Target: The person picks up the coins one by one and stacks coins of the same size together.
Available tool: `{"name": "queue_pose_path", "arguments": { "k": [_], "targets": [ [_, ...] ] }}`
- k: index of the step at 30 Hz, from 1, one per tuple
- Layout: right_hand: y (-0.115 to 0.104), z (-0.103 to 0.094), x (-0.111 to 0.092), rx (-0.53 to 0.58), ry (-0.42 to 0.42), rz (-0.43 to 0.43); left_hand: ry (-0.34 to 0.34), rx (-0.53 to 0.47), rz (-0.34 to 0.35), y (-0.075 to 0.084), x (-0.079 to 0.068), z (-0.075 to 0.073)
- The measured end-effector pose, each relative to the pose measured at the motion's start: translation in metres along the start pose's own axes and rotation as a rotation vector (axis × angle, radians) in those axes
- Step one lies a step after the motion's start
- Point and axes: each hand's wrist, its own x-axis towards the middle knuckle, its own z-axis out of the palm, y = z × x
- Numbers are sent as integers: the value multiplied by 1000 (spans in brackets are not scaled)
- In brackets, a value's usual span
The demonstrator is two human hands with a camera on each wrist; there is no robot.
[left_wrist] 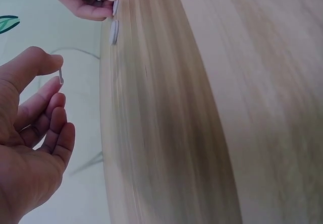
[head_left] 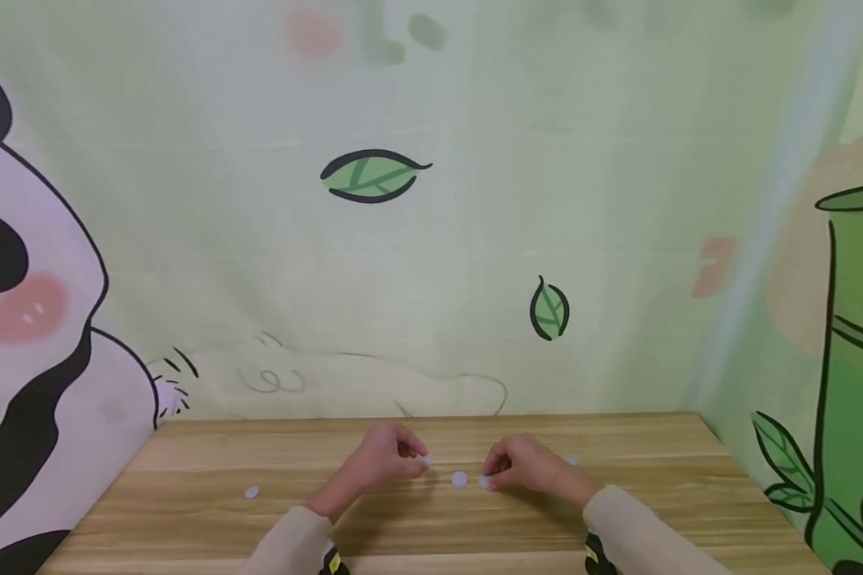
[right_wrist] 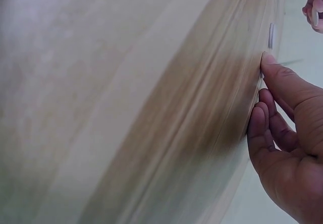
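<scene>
Between the thumb and index finger of my left hand [head_left: 388,454] is a small white round disc [left_wrist: 61,75], raised off the tabletop and seen edge-on in the left wrist view. My right hand [head_left: 521,463] pinches another white disc [head_left: 483,481] low at the table surface, its fingertips covering part of it. On the wood between both hands lies a white disc [head_left: 459,479]; edge-on in the left wrist view, it shows two thin layers [left_wrist: 114,33], one against the other. The right hand is nearer to it than the left.
A single white disc [head_left: 252,493] lies on the wooden table [head_left: 208,455] left of the left forearm. Another disc [head_left: 571,461] shows partly behind the right wrist. Behind the table's far edge hangs a printed backdrop [head_left: 618,239] with leaves and a panda.
</scene>
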Motion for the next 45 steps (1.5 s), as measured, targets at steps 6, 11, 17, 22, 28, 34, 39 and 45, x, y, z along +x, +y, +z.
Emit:
{"name": "queue_pose_path", "arguments": {
  "k": [6,11,17,22,28,34,39,45],
  "targets": [
    [4,1,1,-6,7,-8,-19,20,28,5,4,6],
    [5,1,2,-15,3,-16,-37,40,38,8,7,13],
    [5,1,2,-11,-3,-17,-56,46,18,11,11,19],
    [6,1,2,1,-7,-19,-76,71,24,16,16,25],
    [7,1,2,17,-9,-23,-105,69,28,21,20,31],
    [8,1,2,26,-11,-39,-134,83,73,21,23,35],
    [9,2,1,19,-9,-54,-134,100,71,24,24,36],
    [11,2,1,12,-2,-65,-133,175,73,26,27,41]
  ]
}}
